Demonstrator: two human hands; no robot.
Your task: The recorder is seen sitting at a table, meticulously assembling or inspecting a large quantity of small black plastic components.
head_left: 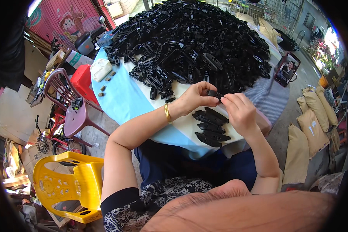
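Small black plastic part point(214, 93) | pinched between left hand point(195, 98) and right hand point(239, 110) fingertips, long axis roughly level, spanning both | above assembled black pieces point(210, 127) on table point(123, 100) | big heap of black parts point(189, 42) beyond.

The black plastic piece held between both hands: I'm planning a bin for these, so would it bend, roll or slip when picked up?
The black plastic piece probably stays stiff and light: fingertips alone hold it level. Its flat, elongated shape, like the small stack, should not roll.
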